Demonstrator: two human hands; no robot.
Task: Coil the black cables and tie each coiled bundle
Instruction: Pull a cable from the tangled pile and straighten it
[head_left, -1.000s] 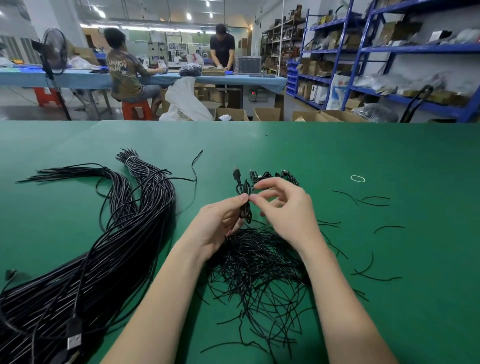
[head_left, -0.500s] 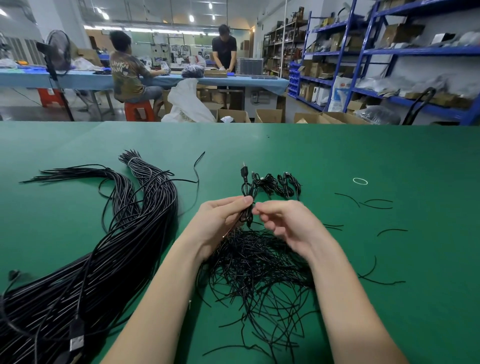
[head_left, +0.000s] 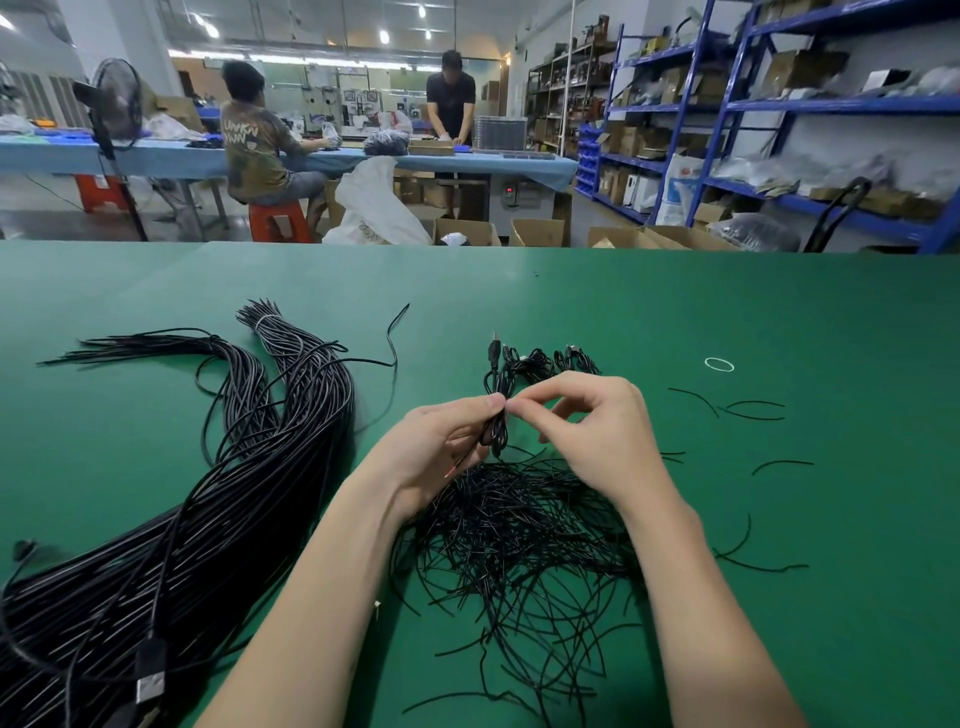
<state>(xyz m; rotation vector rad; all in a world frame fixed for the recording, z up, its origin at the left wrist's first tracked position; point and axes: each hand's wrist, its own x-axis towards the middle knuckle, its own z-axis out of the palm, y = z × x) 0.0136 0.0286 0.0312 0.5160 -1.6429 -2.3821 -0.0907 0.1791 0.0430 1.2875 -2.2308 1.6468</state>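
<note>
Holding a small coiled black cable (head_left: 496, 415) upright above a green table (head_left: 675, 322), a person works with two bare hands seen from their own head height. The left hand (head_left: 436, 452) grips the middle of the coil, thumb and forefinger curled round it, so that the loops hang just below the grip and a black plug (head_left: 493, 353) stands up just above it. The right hand (head_left: 597, 431) meets the left at the same spot, its thumb and forefinger pinched together right against the coil; whatever thin tie it may be pinching there is too small to make out, and its other fingers curl loosely. Directly beneath both hands lies a tangled heap of short black twist ties (head_left: 519, 545), spreading toward the person between the two forearms. Just beyond the grip, touching the tabletop, sits a small cluster of already coiled cables (head_left: 550, 361). Well off to the left of the grip, a thick bundle of long uncoiled black cables (head_left: 218, 493) sweeps from the near left corner toward the far side, splitting into two tails, with a USB plug (head_left: 150, 675) lying on it near the person. To the right of the grip, a few loose ties (head_left: 753, 410) lie scattered, and farther right beyond them a white rubber band (head_left: 719, 364) lies alone. Past the table's far edge, two people (head_left: 260, 140) work at a blue table (head_left: 171, 156), beside blue shelving (head_left: 779, 104) stacked with boxes.
</note>
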